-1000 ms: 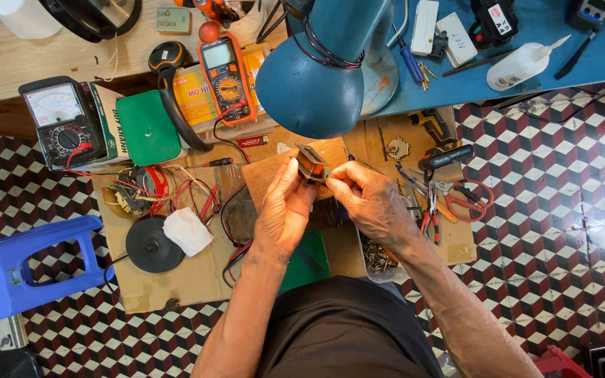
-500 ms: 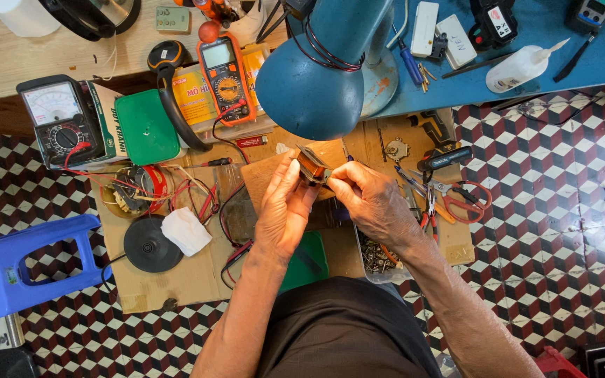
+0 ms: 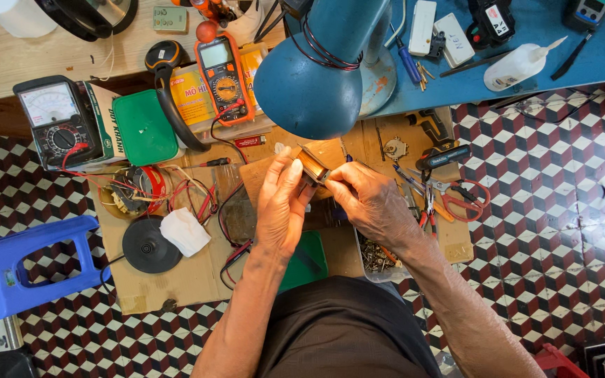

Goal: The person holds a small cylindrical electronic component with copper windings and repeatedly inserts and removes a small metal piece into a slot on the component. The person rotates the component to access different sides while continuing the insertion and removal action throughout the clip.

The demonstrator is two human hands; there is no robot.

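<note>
My left hand [image 3: 280, 206] and my right hand [image 3: 369, 203] meet over a sheet of cardboard [image 3: 197, 276] on the floor. Together they hold a small brown, copper-wound coil part [image 3: 311, 166], pinched between the fingertips of both hands. The left fingers press its left side, while the right thumb and fingers grip its right end. A blue desk lamp [image 3: 309, 73] hangs just above the part.
An orange multimeter [image 3: 222, 77], an analog meter [image 3: 54, 122], a green box [image 3: 145, 129], red wires [image 3: 176, 192], a black disc [image 3: 150, 245] and a white cloth [image 3: 185, 231] lie left. Pliers and red-handled scissors [image 3: 460, 196] lie right. A blue stool [image 3: 15, 269] stands far left.
Both hands stay on the coil part, with only slight finger shifts. Nothing else has moved.
</note>
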